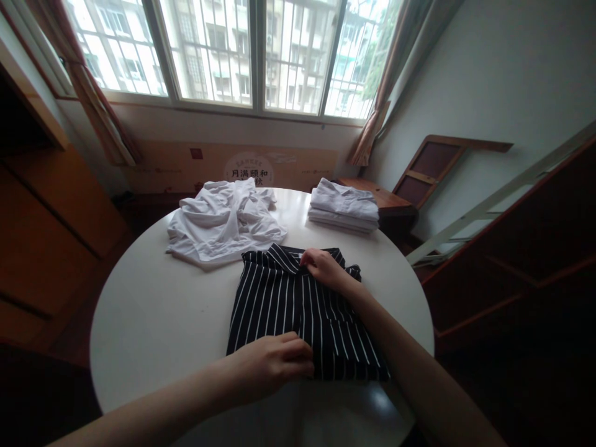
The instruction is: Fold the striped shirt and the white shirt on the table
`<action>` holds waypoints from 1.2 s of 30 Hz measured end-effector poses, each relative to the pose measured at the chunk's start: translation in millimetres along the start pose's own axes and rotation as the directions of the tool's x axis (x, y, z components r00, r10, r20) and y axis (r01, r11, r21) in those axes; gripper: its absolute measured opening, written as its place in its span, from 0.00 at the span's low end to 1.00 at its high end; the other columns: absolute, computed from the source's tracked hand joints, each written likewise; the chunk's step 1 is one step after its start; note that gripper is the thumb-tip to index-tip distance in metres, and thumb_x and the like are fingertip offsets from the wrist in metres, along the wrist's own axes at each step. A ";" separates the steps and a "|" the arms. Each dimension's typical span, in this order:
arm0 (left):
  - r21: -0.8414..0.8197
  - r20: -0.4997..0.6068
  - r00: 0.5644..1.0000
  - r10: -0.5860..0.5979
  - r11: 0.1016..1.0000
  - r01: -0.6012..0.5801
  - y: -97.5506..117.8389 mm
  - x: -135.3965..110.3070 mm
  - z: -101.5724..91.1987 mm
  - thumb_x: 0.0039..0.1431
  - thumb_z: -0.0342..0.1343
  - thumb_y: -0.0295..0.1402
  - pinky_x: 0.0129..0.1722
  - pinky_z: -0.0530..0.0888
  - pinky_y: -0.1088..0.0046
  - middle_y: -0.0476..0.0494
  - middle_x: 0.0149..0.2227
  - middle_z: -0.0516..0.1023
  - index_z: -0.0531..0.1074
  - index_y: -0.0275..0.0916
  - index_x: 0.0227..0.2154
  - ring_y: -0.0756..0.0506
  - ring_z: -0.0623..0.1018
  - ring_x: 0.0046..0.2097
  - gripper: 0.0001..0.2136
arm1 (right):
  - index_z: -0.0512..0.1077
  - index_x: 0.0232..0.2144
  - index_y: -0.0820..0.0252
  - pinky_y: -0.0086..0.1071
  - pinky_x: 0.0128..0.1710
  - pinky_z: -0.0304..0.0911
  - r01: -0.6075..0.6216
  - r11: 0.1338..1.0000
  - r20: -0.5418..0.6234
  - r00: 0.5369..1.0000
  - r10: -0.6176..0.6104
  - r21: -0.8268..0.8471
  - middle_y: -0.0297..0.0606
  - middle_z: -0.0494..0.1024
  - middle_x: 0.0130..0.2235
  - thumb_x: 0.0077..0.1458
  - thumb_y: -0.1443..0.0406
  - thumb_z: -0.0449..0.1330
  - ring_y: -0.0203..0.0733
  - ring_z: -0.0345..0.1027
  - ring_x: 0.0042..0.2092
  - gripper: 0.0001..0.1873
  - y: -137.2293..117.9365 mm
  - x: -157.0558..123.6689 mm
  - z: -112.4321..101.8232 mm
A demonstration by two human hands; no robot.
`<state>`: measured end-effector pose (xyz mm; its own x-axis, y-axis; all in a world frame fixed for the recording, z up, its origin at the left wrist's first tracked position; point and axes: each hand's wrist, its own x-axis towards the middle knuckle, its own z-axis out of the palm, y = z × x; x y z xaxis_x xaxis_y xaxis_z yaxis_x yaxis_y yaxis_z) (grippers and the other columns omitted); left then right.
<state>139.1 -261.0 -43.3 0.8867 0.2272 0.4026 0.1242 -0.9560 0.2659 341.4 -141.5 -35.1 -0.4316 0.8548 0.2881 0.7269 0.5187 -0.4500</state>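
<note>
A dark striped shirt (298, 316) with thin white stripes lies partly folded on the round white table (153, 316), near its front edge and just in front of a rumpled pile of white garments (223, 223). The work in hand is judged to be the folding of this shirt. For a clean fold, the near edge should be kept pinned flat while the collar end is drawn square to it, the stripes being used as a guide for straightness, and slack cloth should be smoothed outward before any crease is pressed.

The left hand (272, 363) is laid palm down on the near hem, fingers curled together and pressed onto the cloth; whether an edge is pinched beneath them cannot be told. The right hand (323, 268) is reached across to the far end at the collar, its fingers bent and closed on a fold of fabric. Both forearms are extended from the lower edge of the view, the right one crossing the shirt's right side.

A neat stack of folded white garments (343, 210) sits at the table's far right.
</note>
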 end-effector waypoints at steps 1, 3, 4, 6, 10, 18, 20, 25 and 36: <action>-0.009 -0.013 1.000 0.001 1.000 -0.002 0.0 -0.1 0.3 0.60 0.44 0.25 0.34 0.70 0.78 0.45 0.38 0.70 0.69 0.35 0.38 0.51 0.68 0.36 0.09 | 0.66 0.26 0.62 0.29 0.35 0.58 -0.016 1.000 0.003 1.000 0.016 0.006 0.38 0.72 0.30 0.44 0.77 0.50 0.36 0.64 0.32 0.09 -0.6 -0.7 -1.9; -0.017 -0.035 0.999 0.005 1.000 -0.005 0.2 -0.3 0.3 0.60 0.44 0.25 0.34 0.70 0.79 0.44 0.37 0.71 0.69 0.35 0.37 0.51 0.68 0.36 0.09 | 0.67 0.27 0.62 0.29 0.34 0.59 -0.052 0.999 0.011 0.999 0.052 0.004 0.37 0.73 0.29 0.44 0.75 0.52 0.36 0.64 0.31 0.07 -2.3 -2.7 -6.8; -0.019 -0.042 0.999 0.006 1.000 -0.007 0.4 -0.4 0.2 0.60 0.44 0.25 0.34 0.70 0.79 0.44 0.37 0.71 0.69 0.35 0.37 0.51 0.68 0.36 0.09 | 0.68 0.27 0.62 0.29 0.33 0.59 -0.063 0.998 0.020 0.998 0.063 -0.001 0.37 0.73 0.29 0.45 0.74 0.53 0.36 0.64 0.31 0.06 -3.1 -3.7 -9.4; -0.021 -0.043 0.999 0.003 1.000 -0.004 0.7 -0.6 0.3 0.60 0.45 0.25 0.33 0.70 0.79 0.44 0.37 0.71 0.69 0.35 0.37 0.51 0.68 0.36 0.09 | 0.69 0.27 0.62 0.30 0.34 0.59 -0.057 0.998 0.048 0.997 0.058 -0.005 0.37 0.73 0.29 0.46 0.70 0.56 0.36 0.65 0.31 0.03 -4.0 -5.2 -13.7; -0.011 -0.050 0.999 -0.001 1.000 0.001 0.3 -1.0 2.7 0.59 0.45 0.25 0.32 0.70 0.79 0.44 0.37 0.71 0.70 0.36 0.37 0.51 0.68 0.36 0.08 | 0.70 0.26 0.62 0.30 0.35 0.59 0.008 1.000 0.093 0.996 -0.010 0.018 0.38 0.74 0.30 0.46 0.64 0.60 0.37 0.66 0.33 0.06 -3.6 -6.0 -16.5; 0.006 -0.057 0.998 -0.001 1.000 0.001 0.1 -2.5 4.6 0.59 0.46 0.25 0.31 0.70 0.79 0.45 0.37 0.70 0.69 0.35 0.37 0.52 0.68 0.35 0.08 | 0.68 0.25 0.61 0.29 0.32 0.58 -0.062 0.998 0.074 0.995 0.062 -0.002 0.36 0.73 0.28 0.50 0.67 0.56 0.35 0.64 0.30 0.03 -3.0 -3.5 -9.0; 0.016 -0.053 0.999 -0.001 1.000 0.002 0.0 -2.7 5.5 0.59 0.46 0.25 0.31 0.70 0.79 0.45 0.37 0.70 0.69 0.35 0.36 0.52 0.68 0.35 0.08 | 0.68 0.26 0.61 0.29 0.31 0.58 -0.099 0.995 0.065 0.993 0.101 -0.027 0.36 0.73 0.27 0.49 0.69 0.55 0.35 0.64 0.29 0.02 -2.4 -3.2 -6.5; -0.007 -0.055 0.998 -0.004 1.000 0.004 1.8 -1.0 -0.2 0.59 0.46 0.24 0.33 0.70 0.80 0.46 0.38 0.71 0.69 0.36 0.37 0.52 0.69 0.36 0.08 | 0.68 0.27 0.62 0.29 0.32 0.59 -0.110 0.994 0.059 0.992 0.108 0.024 0.37 0.73 0.28 0.48 0.70 0.55 0.36 0.65 0.30 0.01 -4.3 -2.6 -5.2; 0.104 -0.050 0.875 -0.481 0.869 0.483 14.9 -42.7 -41.7 0.50 0.57 0.30 0.33 0.72 0.69 0.45 0.38 0.70 0.66 0.38 0.35 0.47 0.70 0.38 0.09 | 0.71 0.37 0.64 0.29 0.37 0.60 0.112 0.988 0.071 0.990 -0.119 0.102 0.39 0.76 0.34 0.52 0.66 0.56 0.35 0.68 0.35 0.10 -51.2 57.3 -15.2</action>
<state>84.5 -277.1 -19.9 0.6943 0.6679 0.2682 0.5830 -0.7404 0.3346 287.6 -119.3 17.3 -0.5521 0.7858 0.2789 0.6159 0.6098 -0.4989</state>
